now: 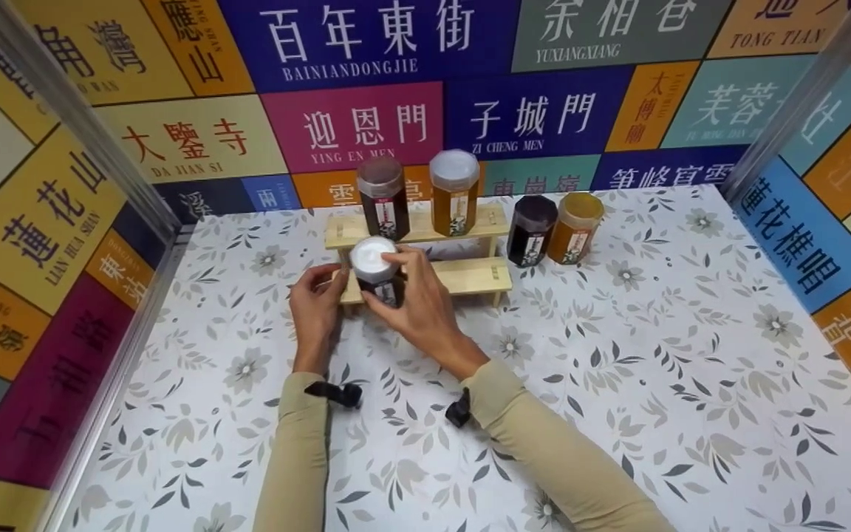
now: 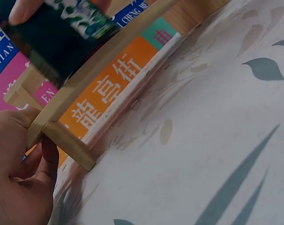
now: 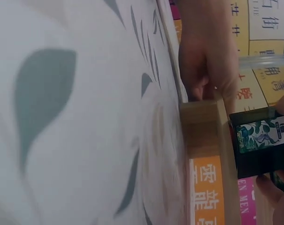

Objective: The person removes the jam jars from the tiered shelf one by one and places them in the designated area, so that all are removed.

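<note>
My right hand (image 1: 425, 307) grips a dark jar (image 1: 381, 284) with a white lid, thumb on one side and fingers near the lid. The jar is at the left end of the lower step of a two-step wooden rack (image 1: 462, 278). In the right wrist view its labelled side (image 3: 264, 133) shows, its base at or just over the board; contact cannot be told. My left hand (image 1: 316, 303) pinches the left end of that lower step. In the left wrist view, the left hand's fingers (image 2: 50, 157) curl under the board beside a short leg (image 2: 69, 145).
On the upper step stand a dark jar with a reddish-brown lid (image 1: 383, 199) and an amber jar with a pale lid (image 1: 455, 193). Right of the rack, a black-lidded jar (image 1: 531, 233) and a yellow-lidded jar (image 1: 575, 230) stand on the floral tabletop (image 1: 662, 384). Printed panels (image 1: 351, 125) rise behind.
</note>
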Demonstrator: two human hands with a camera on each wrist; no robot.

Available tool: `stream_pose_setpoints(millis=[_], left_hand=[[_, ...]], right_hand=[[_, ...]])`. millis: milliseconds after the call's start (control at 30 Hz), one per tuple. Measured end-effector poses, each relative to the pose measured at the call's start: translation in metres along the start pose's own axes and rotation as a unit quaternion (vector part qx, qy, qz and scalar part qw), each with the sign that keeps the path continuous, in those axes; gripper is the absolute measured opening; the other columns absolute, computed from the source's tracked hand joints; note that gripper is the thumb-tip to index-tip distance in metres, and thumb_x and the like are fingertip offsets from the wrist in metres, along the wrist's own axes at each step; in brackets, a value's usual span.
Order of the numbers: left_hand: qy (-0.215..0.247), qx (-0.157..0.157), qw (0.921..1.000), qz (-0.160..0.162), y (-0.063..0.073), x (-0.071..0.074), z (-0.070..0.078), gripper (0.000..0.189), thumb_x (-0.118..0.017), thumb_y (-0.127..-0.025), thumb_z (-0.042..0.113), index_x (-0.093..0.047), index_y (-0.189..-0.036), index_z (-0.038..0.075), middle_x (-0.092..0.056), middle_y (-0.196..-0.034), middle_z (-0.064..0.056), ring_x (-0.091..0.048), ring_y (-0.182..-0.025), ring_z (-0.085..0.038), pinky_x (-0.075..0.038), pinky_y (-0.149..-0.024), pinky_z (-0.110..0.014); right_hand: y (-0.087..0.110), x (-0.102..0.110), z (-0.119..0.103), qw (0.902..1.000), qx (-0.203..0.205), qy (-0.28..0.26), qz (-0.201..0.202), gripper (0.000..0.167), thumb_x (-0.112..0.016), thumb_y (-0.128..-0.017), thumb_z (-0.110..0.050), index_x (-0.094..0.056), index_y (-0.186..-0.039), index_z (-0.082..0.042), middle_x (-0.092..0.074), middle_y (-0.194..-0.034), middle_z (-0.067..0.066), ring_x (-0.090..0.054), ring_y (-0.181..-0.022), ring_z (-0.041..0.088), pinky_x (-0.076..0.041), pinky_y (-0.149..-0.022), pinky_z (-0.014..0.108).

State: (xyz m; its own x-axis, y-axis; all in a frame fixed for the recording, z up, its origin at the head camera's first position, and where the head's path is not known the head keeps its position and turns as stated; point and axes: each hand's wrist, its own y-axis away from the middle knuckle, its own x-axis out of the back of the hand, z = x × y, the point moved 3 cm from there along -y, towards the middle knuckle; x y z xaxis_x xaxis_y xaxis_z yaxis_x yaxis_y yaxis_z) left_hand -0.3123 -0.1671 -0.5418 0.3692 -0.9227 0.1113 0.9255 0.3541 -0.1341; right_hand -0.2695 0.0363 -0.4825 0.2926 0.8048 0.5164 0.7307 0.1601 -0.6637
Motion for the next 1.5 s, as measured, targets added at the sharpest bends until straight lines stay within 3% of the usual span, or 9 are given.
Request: stream_pose_setpoints(millis=[400,667,933,1167,1367,1500], left_hand=[[-0.021,-0.015,0.9996,0.006,0.0,0.002,0.002,0.026,-0.081,-0.1,0.026,-0.079,-0.118,0.009,-0.075,-0.115,-0.012,-0.076,-0.102,-0.024,-0.06,-0.071,-0.019],[-0.024,-0.015,0.9995,0.01,0.001,-0.002,0.0,0.026,-0.08,-0.1,0.024,-0.08,-0.119,0.006,-0.076,-0.114,-0.013,-0.076,-0.1,-0.023,-0.06,-0.072,-0.017],[-0.037,-0.023,0.9989,0.019,0.0,-0.002,0.001,0.024,-0.077,-0.102,0.024,-0.079,-0.117,0.004,-0.077,-0.114,-0.014,-0.075,-0.097,-0.021,-0.059,-0.074,-0.015],[-0.039,-0.018,0.9989,0.021,-0.001,0.002,0.001,0.024,-0.077,-0.103,0.026,-0.08,-0.117,0.006,-0.076,-0.114,-0.012,-0.074,-0.098,-0.021,-0.058,-0.074,-0.016],[-0.043,-0.016,0.9988,0.016,-0.001,0.0,0.0,0.025,-0.077,-0.103,0.028,-0.08,-0.117,0.008,-0.077,-0.115,-0.012,-0.075,-0.099,-0.02,-0.059,-0.075,-0.017],[-0.036,-0.014,0.9991,0.017,0.0,-0.002,0.0,0.023,-0.078,-0.102,0.026,-0.08,-0.115,0.007,-0.077,-0.114,-0.012,-0.075,-0.099,-0.021,-0.06,-0.074,-0.017]], right_hand=[[0.011,0.05,0.033,0.9963,-0.055,-0.054,0.038,0.069,-0.093,-0.087,-0.033,-0.055,-0.139,-0.01,-0.062,-0.135,0.014,-0.074,-0.112,0.028,-0.066,-0.086,0.028],[0.018,0.089,0.064,0.9919,-0.098,-0.074,0.032,0.076,-0.094,-0.087,-0.032,-0.05,-0.145,-0.01,-0.058,-0.142,0.018,-0.069,-0.123,0.036,-0.067,-0.09,0.045],[0.024,0.132,0.099,0.9891,-0.112,-0.058,0.076,0.076,-0.095,-0.085,-0.029,-0.051,-0.145,-0.008,-0.06,-0.138,0.013,-0.064,-0.121,0.025,-0.061,-0.095,0.04],[0.025,0.157,0.118,0.9882,-0.11,-0.032,0.101,0.074,-0.095,-0.085,-0.03,-0.055,-0.144,-0.012,-0.061,-0.134,0.009,-0.065,-0.109,0.02,-0.062,-0.082,0.034],[0.024,0.181,0.141,0.9872,-0.123,0.0,0.102,0.075,-0.096,-0.082,-0.034,-0.058,-0.144,-0.015,-0.062,-0.142,0.006,-0.061,-0.12,0.021,-0.053,-0.098,0.037],[0.034,0.187,0.162,0.9856,-0.155,0.026,0.063,0.078,-0.097,-0.082,-0.034,-0.056,-0.146,-0.017,-0.06,-0.142,0.01,-0.061,-0.123,0.026,-0.053,-0.103,0.047]])
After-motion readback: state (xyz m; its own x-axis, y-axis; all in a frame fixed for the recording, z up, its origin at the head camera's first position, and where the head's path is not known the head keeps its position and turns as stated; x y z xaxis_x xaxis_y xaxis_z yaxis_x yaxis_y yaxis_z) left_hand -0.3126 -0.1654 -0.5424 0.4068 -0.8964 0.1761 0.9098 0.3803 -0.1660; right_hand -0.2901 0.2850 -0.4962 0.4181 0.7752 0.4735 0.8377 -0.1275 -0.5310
